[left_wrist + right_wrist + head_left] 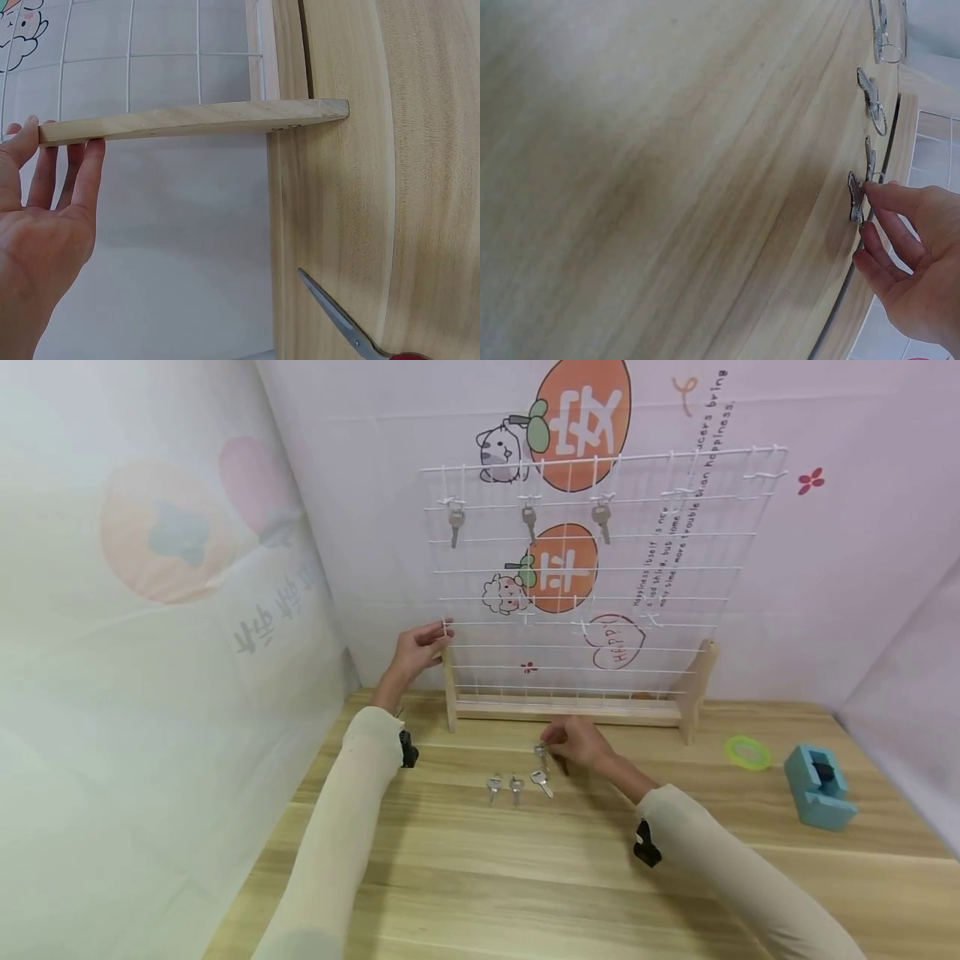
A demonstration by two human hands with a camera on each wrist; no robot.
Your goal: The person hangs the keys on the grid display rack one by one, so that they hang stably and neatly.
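My left hand (417, 652) grips the upper end of the wooden side post (202, 118) of a white wire grid rack (585, 647), thumb on one side and fingers on the other. My right hand (581, 745) reaches down to the table in front of the rack, its thumb at a silver key (542, 752) with a ring. In the right wrist view a gap shows between thumb and lower fingers, beside another key (855, 196). Two more keys, a left one (493, 787) and a right one (516, 787), lie to the left.
Three keys, including a left key (456, 525), hang from hooks high on the grid. Scissors (341, 319) lie beyond the left post. A blue tape dispenser (819, 789) and a yellow-green ring (747, 752) are at the right. Printed cloth (375, 527) hangs behind.
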